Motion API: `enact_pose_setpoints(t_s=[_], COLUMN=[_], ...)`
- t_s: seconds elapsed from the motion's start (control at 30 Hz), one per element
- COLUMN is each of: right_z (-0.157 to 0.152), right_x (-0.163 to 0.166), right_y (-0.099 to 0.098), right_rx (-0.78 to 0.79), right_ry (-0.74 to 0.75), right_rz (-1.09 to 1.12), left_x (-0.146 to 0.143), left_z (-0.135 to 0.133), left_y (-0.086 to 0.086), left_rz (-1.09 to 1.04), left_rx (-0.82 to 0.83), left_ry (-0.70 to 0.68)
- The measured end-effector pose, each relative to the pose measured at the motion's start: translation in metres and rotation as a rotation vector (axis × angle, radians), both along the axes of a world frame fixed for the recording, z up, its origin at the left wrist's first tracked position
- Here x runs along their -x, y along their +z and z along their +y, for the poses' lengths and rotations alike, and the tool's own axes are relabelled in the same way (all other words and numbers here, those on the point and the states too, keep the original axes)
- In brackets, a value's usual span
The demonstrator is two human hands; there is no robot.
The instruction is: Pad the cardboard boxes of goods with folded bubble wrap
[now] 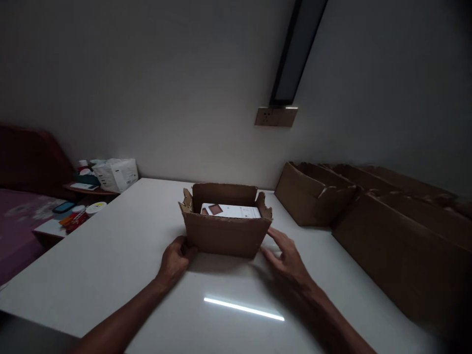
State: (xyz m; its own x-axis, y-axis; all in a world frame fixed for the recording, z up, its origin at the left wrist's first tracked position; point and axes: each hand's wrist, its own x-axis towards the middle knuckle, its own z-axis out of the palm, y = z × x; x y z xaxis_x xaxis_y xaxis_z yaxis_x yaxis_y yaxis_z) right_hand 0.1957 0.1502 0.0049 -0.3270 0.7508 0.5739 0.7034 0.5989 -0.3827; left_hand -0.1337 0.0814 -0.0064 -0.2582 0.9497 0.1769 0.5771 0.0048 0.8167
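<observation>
An open-topped brown cardboard box (224, 237) with ragged, torn upper edges stands upright on the white table (158, 206). Inside it lies a white printed carton (236, 211) with a brown square on its face; its lower part is hidden by the box's front wall. My left hand (176, 256) grips the lower left corner of the box, thumb at the front and fingers partly hidden behind. At the right side, my right hand (286, 255) holds the box with its thumb by the lower corner and its fingers higher along the side wall.
More open cardboard boxes (398, 246) stand in a group on the right. Behind the table is a wall with a socket plate (276, 117) below a dark screen (300, 49). On the left, a small side table (51, 227) carries packets and tubs beside a bed (18, 216).
</observation>
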Motion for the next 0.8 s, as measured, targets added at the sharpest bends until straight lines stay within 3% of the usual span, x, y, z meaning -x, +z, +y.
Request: enact_pose_setpoints(t_s=[0.17,0.33,0.47,0.6,0.8], right_z=[0.011,0.005,-0.029,-0.078,-0.141], right_x=[-0.021,-0.025,-0.037,-0.039,0.004], right_y=[-0.008,0.008,0.023,0.019,0.013], right_rx=[0.020,0.127,0.141,0.155,0.310], right_ry=[-0.112,-0.219,-0.222,-0.177,-0.037], right_rz=[-0.360,-0.493,-0.542,-0.515,-0.309], left_x=[0.006,0.007,0.007,0.008,-0.009], left_z=[0.001,0.001,0.001,-0.003,-0.046], left_y=[-0.001,-0.002,0.000,0.003,0.005], left_rz=[0.034,0.045,0.031,-0.020,-0.071], left_rx=[0.030,0.016,-0.024,-0.041,-0.081], left_ry=[-0.004,-0.015,-0.013,-0.004,0.053])
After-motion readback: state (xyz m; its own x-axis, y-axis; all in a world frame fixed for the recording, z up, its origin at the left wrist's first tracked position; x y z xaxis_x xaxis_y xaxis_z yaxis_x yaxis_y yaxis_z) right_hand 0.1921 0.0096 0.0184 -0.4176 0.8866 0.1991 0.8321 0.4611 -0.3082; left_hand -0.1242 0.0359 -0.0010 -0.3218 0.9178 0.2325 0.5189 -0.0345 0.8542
